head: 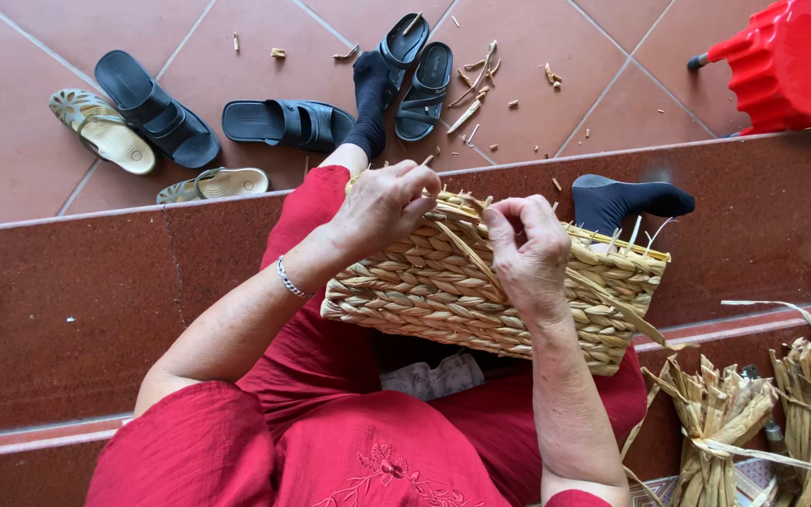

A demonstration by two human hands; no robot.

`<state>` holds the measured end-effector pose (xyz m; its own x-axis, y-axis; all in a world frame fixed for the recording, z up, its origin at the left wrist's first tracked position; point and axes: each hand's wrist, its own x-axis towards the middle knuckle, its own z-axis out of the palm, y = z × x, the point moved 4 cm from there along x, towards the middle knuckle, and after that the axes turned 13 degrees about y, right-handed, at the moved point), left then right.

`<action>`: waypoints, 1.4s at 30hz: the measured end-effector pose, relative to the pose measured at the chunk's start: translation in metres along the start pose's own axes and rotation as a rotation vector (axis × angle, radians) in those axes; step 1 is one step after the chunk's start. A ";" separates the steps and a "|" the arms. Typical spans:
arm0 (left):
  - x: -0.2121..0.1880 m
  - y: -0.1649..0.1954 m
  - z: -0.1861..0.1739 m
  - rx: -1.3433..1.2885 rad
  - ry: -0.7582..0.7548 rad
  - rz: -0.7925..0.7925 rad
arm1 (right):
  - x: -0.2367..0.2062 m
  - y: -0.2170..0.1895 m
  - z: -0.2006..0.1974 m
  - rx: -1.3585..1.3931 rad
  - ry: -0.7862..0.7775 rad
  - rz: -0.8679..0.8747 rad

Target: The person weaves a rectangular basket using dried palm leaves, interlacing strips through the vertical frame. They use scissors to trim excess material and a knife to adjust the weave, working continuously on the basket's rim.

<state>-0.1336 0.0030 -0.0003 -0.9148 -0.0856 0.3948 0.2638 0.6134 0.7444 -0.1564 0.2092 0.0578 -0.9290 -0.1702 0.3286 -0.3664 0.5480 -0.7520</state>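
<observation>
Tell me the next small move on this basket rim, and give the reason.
Probably pull the loose strand snug with the right hand and tuck it into the rim of the basket. It runs slack across the weave, upright ends still stick out along the rim, and the left hand already steadies that edge.

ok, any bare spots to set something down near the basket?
Bare: the dark red step left of the woven basket, and floor tile beyond the sandals. Crowded: both hands on the basket rim, straw bundles at right, scraps by the red stool.
</observation>
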 end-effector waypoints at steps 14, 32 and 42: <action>-0.032 0.024 -0.014 0.039 0.077 0.396 | -0.008 -0.008 0.040 -0.271 -0.030 -0.284; 0.018 -0.005 0.054 0.082 -0.399 -0.149 | -0.034 -0.010 0.004 -0.404 -0.041 -0.436; 0.018 -0.007 0.029 -0.328 -0.424 0.134 | -0.021 -0.024 -0.012 -0.296 0.000 -0.414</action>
<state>-0.1609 0.0202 -0.0140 -0.8917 0.3421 0.2964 0.4059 0.3142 0.8582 -0.1279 0.2099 0.0760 -0.7090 -0.4224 0.5647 -0.6735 0.6430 -0.3647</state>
